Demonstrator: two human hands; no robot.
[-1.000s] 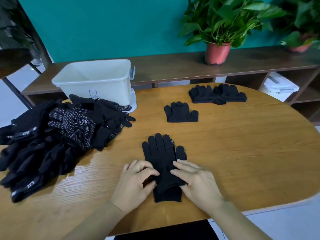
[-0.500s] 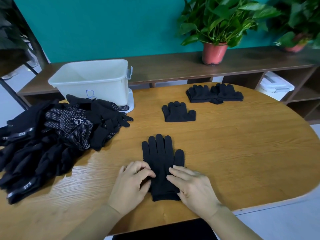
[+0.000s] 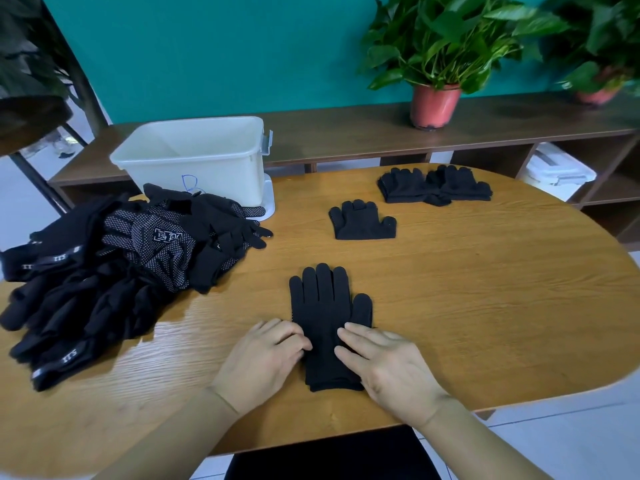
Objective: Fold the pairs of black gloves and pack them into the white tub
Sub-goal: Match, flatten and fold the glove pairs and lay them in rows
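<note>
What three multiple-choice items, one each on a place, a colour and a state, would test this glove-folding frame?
1. Where does the white tub stand?
A. On the floor
B. On the table, far left, behind the glove pile
C. On the shelf by the plants

2. What colour is the plant pot nearest the tub?
A. Blue
B. White
C. Reddish

3. How does the glove pair under the hands lie?
A. Flat, unfolded, fingers pointing away
B. Rolled into a ball
C. Packed in the tub

Answers:
1 B: the tub sits on the tabletop just beyond the pile.
2 C: the pot under the leaves is terracotta red.
3 A: the left hand grips its edge and the right hand rests on it, with its full length showing.
</note>
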